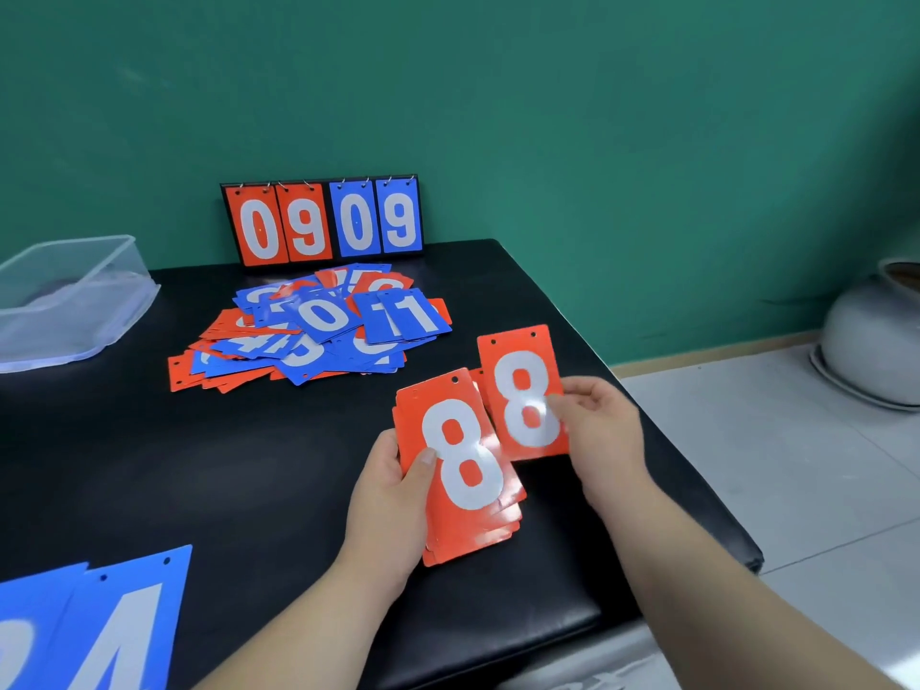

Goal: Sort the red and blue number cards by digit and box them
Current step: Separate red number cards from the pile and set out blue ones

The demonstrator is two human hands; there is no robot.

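Blue cards; red stack lengthwise, pointing away

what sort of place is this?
Likely a plain indoor workroom: black padded table against a bare green wall, pale tiled floor, a flip scoreboard propped at the table's far edge.

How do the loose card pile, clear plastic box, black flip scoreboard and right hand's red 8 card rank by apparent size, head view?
1. Loose pile of red and blue cards
2. Clear plastic box and black flip scoreboard: alike, box cropped
3. Red 8 card in right hand
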